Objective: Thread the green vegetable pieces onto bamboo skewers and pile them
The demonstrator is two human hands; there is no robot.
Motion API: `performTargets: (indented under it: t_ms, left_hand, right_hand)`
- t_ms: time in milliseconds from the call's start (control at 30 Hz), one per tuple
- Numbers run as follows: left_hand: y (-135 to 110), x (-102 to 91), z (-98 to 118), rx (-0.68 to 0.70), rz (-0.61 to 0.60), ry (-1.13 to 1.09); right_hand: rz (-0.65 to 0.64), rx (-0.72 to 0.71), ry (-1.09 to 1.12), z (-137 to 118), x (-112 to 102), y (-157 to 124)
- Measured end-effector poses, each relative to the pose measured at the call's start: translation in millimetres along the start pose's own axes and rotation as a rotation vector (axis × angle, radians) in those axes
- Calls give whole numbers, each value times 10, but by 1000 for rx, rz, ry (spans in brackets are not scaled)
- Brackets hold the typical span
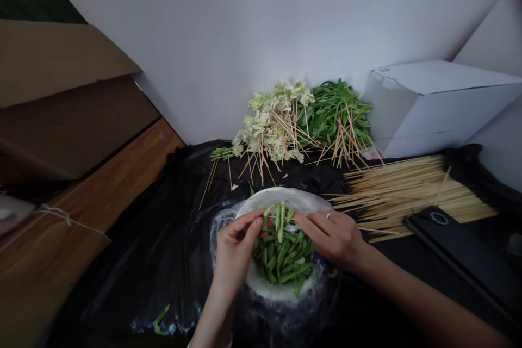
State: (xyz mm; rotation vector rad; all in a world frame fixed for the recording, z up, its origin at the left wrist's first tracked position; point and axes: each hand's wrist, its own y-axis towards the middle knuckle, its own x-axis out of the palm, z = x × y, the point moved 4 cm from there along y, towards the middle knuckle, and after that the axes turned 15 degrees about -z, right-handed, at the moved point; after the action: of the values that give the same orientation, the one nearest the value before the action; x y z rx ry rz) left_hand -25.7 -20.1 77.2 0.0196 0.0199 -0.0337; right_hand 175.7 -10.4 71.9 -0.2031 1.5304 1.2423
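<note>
Over a white bowl point(265, 289) wrapped in clear plastic, several cut green bean pieces point(280, 223) sit crosswise on a thin wooden skewer. My right hand point(336, 235), with a ring on one finger, is closed on the skewer from the right; its fingers hide most of the stick. At the other end my left hand point(234, 244) pinches a bean piece between thumb and forefinger. Loose green bean pieces point(281, 261) fill the bowl just below both hands.
Against the wall lie skewered cabbage point(271, 119), skewered leafy greens point(336, 103) and a few bean skewers point(221, 153). Bare skewers point(411, 190) and a dark phone point(460, 250) are at right. A white box point(432, 114) and a cardboard box point(69, 114) flank the black plastic sheet point(155, 250).
</note>
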Motion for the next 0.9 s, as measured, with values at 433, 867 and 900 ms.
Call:
performTargets:
  t_ms: [433,867,900]
  left_hand:
    - [35,46,-115,-98,-149,-199]
    - [60,173,25,18,-66,-217]
    - [65,160,26,23,-56,-211]
  right_hand:
    - [22,-50,54,-42,-27,6]
    - [74,-33,31,-15,-119,27]
    - [78,-30,43,-17,-108,20]
